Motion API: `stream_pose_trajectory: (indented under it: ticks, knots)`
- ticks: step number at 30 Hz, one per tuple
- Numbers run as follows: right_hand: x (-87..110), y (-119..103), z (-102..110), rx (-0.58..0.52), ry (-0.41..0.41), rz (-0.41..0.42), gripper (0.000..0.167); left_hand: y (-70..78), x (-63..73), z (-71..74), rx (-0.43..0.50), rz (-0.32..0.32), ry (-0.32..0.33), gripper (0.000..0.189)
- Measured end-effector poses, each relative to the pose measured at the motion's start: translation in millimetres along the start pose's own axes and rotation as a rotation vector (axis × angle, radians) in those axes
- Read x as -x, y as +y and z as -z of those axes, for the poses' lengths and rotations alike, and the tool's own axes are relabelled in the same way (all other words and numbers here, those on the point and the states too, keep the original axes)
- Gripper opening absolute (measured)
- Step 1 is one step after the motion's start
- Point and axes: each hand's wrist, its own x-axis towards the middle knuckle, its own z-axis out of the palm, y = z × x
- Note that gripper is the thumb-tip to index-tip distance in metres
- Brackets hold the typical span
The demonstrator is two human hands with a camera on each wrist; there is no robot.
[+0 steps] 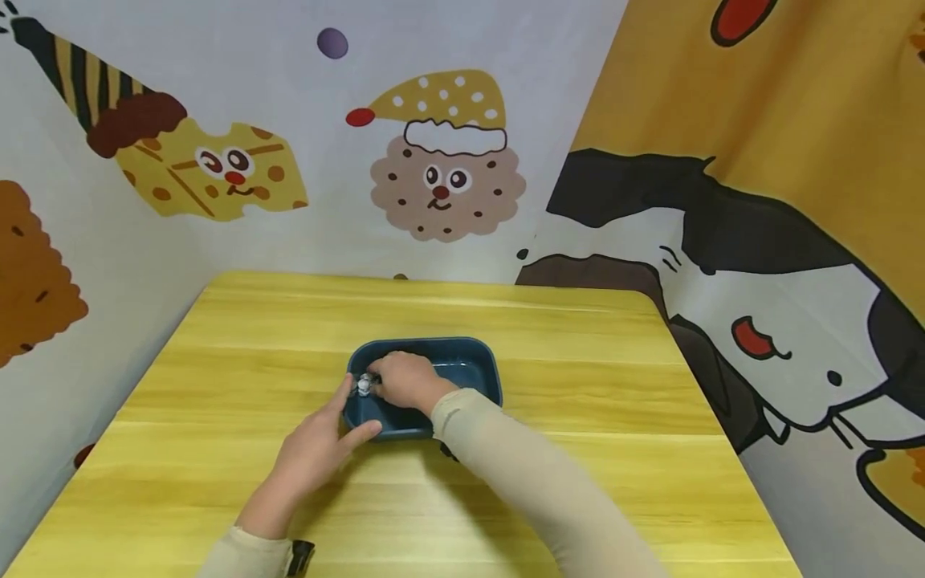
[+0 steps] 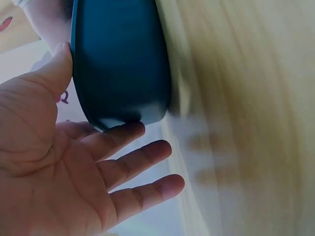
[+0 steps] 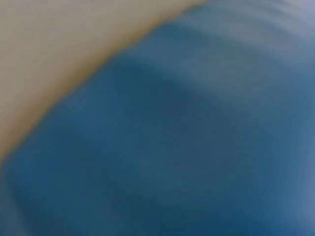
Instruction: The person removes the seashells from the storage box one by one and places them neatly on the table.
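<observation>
I see a bright yellow desk [image 1: 614, 482] streaked with darker wood grain, and on it a tray [image 1: 470, 373] of deep blue — nearly teal. The small thing [image 1: 364, 385] inside looks silvery white with dark bits. The 2 sleeves [image 1: 538, 457] are plain beige, 1 with a black piece [image 1: 299, 556] by its cuff. Around us the white wall [image 1: 260, 48] carries yellow cheese [image 1: 231, 181] spotted brown, a cone [image 1: 87, 76] striped black and tan, and a pinkish cookie [image 1: 444, 217] with dark dots under a mustard hat [image 1: 448, 92] with white ones. The cloth [image 1: 672, 88] is orange — its animal [image 1: 802, 305] black and white.
</observation>
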Motion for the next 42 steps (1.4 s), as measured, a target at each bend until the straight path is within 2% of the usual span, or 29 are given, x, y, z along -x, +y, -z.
stream_pose_trajectory:
  ticks: [5, 8, 14, 24, 42]
  knots:
    - [-5.3, -9.9, -6.5, -0.003, 0.092, 0.005, 0.025, -3.2, -0.9, 1.4, 0.009, 0.004, -0.005, 0.099]
    - [-6.6, -11.4, -7.8, -0.011, 0.127, 0.008, 0.020, -3.6, -1.7, 2.9, -0.001, 0.005, -0.006, 0.100]
    - [-7.6, -10.0, -8.7, -0.031, 0.134, 0.024, 0.022, -1.7, -1.3, 5.6, -0.012, 0.001, -0.012, 0.100]
    - [-7.2, -7.1, -8.6, -0.161, 0.133, 0.080, 0.014, -0.3, -0.7, 5.6, -0.002, 0.004, -0.006, 0.100]
    - [-8.5, -5.8, -9.0, -0.199, 0.182, 0.097, 0.016, -1.7, -2.1, 3.3, 0.005, 0.027, -0.014, 0.099]
